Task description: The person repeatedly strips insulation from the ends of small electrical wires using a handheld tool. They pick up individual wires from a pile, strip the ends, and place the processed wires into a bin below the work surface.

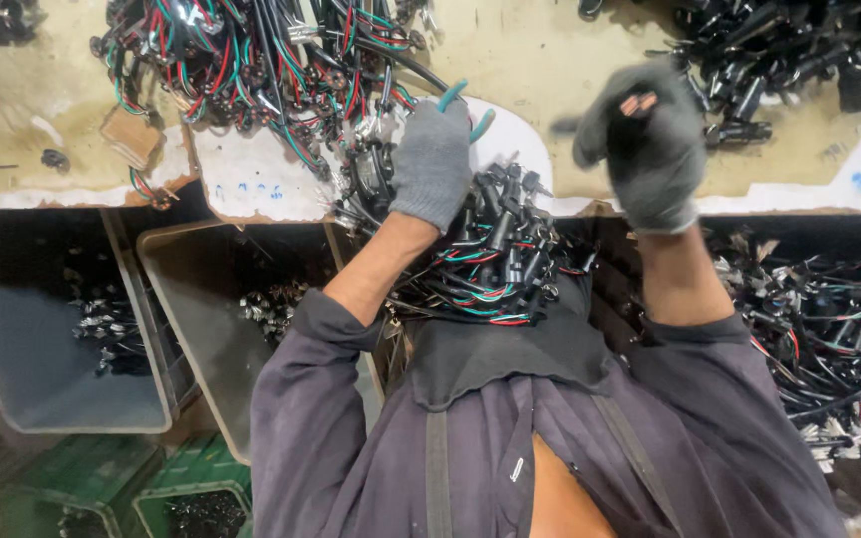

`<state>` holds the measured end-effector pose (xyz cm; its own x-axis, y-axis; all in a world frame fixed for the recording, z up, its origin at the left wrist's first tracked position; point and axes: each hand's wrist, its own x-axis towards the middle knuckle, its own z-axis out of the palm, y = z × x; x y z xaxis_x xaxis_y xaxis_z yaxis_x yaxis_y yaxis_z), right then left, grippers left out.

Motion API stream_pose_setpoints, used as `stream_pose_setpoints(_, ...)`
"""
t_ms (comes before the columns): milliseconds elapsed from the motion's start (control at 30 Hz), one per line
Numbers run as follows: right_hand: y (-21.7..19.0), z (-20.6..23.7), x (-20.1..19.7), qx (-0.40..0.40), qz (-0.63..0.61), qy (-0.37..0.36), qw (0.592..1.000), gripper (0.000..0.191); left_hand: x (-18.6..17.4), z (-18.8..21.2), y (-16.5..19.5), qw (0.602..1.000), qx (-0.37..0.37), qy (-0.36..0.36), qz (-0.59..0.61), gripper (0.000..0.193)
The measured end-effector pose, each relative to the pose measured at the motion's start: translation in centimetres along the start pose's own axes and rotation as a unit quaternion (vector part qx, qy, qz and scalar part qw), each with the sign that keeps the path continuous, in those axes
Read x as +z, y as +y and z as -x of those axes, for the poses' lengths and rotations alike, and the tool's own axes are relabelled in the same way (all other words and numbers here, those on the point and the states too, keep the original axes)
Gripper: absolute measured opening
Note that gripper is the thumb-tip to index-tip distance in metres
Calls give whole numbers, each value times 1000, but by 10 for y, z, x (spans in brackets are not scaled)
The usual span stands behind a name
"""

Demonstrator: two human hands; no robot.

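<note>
The workbench [550, 60] ends in a chipped white edge just under both hands, and little free surface is left between the heaps of wire harnesses [251, 60] and black connectors [769, 50]. Below the edge stand grey bins [42, 349] and green crates [191, 478]. The left hand [435, 159], in a grey glove, is closed around teal-handled pliers [470, 110] above a bundle of connectors [500, 249]. The right hand [645, 139] is raised and clenched, pinching a small copper-coloured part [638, 103].
</note>
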<state>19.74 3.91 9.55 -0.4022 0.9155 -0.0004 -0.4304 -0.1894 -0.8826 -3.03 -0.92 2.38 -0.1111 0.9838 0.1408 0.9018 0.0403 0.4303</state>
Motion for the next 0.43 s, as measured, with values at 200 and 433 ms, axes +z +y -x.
stream_pose_setpoints(200, 15, 18, 6, -153, 478, -117, 857, 36, -40, -4, 0, 993, 42, 48, 99, 27)
stream_pose_setpoints(433, 7, 12, 9, -250, 530, -182, 789, 57, -100, 3, 17, 894, -57, -50, 442, 15)
